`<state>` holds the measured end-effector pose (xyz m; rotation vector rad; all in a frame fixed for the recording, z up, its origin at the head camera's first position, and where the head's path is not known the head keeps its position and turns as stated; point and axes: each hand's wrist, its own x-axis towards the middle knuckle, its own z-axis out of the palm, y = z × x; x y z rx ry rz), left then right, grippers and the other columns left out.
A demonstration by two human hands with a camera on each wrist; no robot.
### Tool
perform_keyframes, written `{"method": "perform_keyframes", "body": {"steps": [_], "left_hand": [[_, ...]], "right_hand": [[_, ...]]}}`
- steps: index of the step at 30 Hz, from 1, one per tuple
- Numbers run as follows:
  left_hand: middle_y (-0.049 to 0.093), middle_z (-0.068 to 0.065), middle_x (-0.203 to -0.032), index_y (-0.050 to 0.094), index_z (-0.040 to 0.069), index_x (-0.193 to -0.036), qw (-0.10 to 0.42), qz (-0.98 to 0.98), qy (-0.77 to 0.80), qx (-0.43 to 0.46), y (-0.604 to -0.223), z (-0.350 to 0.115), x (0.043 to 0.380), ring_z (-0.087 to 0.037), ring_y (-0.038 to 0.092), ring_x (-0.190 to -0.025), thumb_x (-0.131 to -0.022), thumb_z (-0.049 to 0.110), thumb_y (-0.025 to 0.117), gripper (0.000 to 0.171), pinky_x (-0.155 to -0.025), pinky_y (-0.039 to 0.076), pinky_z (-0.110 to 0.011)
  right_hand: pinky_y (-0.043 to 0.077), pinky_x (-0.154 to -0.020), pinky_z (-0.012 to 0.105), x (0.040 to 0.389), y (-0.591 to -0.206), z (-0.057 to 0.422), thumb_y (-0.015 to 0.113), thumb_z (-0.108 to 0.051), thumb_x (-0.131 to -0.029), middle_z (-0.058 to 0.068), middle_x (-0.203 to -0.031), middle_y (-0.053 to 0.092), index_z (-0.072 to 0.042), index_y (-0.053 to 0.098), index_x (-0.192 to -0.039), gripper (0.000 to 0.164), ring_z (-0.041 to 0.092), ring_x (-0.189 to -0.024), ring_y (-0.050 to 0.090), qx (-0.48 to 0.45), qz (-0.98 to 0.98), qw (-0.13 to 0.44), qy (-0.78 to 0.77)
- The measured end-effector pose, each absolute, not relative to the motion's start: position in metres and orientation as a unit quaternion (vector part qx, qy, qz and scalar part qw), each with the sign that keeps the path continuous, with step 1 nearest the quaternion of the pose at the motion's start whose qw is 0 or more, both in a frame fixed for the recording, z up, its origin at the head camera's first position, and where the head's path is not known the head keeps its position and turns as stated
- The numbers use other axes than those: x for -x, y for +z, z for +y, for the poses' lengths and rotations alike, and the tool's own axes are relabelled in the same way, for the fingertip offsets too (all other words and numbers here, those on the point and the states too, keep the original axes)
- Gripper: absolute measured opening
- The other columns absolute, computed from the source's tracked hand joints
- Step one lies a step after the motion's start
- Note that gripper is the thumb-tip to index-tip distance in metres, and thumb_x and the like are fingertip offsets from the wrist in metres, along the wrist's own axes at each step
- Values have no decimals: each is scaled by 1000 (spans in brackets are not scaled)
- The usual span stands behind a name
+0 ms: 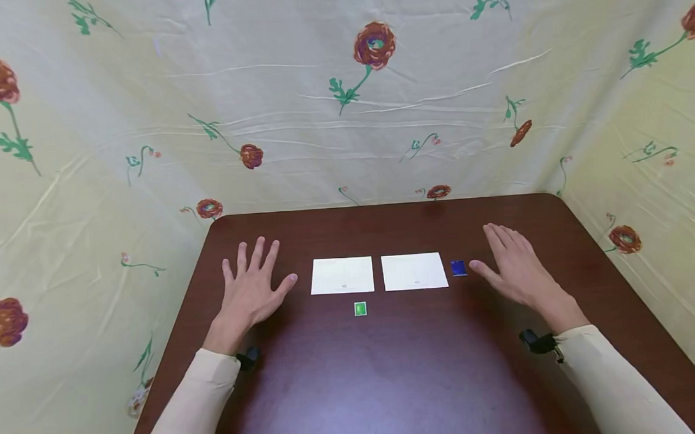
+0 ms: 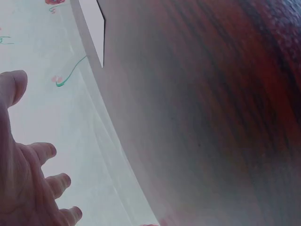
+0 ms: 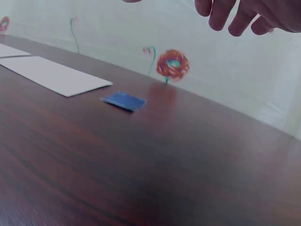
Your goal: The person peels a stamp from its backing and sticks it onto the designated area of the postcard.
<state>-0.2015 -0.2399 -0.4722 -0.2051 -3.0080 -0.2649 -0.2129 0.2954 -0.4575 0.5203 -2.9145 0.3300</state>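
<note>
Two white sheets lie side by side on the dark brown table: a left sheet [image 1: 342, 274] and a right sheet [image 1: 414, 270], each with small print near its lower edge. Just below the left one is a small green square with a white border [image 1: 360, 308]. A small flat blue packet [image 1: 458, 268] lies right of the right sheet. My left hand [image 1: 252, 290] is held left of the sheets, fingers spread, holding nothing. On the other side my right hand [image 1: 518, 268] is held with straight fingers, its thumb nearest the blue packet, and it also holds nothing.
The wooden table [image 1: 376, 382] has rounded far corners. Behind it and at both sides hangs a pale cloth [image 1: 297, 84] printed with red flowers. Dark straps with small devices sit at both wrists.
</note>
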Motion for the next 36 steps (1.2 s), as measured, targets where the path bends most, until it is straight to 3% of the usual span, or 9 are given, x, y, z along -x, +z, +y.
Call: {"method": "perform_keyframes", "body": {"steps": [6, 12, 19, 26, 36], "left_hand": [[3, -9, -170, 12, 33, -162, 59, -992, -82, 73, -467, -239, 202, -43, -6, -154, -93, 75, 39, 85, -112, 0, -75], [6, -9, -170, 16, 32, -161, 66, -991, -77, 84, -460, -237, 201, -44, -5, -154, -93, 73, 43, 84, -113, 0, -75], [2, -8, -170, 11, 35, -161, 70, -991, -77, 89, -450, -234, 200, -43, -7, -154, -91, 74, 45, 87, -113, 0, -74], [5, -10, -170, 13, 30, -162, 73, -989, -78, 100, -442, -228, 202, -45, -3, -154, -86, 77, 51, 97, -112, 3, -75], [7, -11, -169, 16, 31, -161, 56, -986, -98, 126, -437, -221, 207, -43, 1, -154, -87, 72, 56, 94, -113, 3, -74]], "right_hand": [[26, -113, 64, 210, -444, 287, 70, -53, -88, 27, -150, 43, 6, 37, -149, 91, 47, -139, 37, -199, -968, 100, 112], [35, -107, 62, 210, -432, 278, 78, -49, -83, 25, -139, 56, 6, 51, -140, 83, 45, -129, 50, -238, -958, 123, 100], [38, -106, 60, 206, -415, 266, 81, -46, -81, 24, -136, 60, 4, 55, -138, 81, 44, -126, 54, -262, -954, 110, 93], [41, -106, 57, 207, -402, 252, 83, -42, -79, 23, -134, 62, 5, 57, -136, 78, 42, -124, 56, -286, -948, 107, 91], [45, -104, 53, 209, -390, 226, 85, -40, -77, 20, -129, 66, 4, 60, -132, 75, 37, -121, 61, -328, -934, 109, 87]]}}
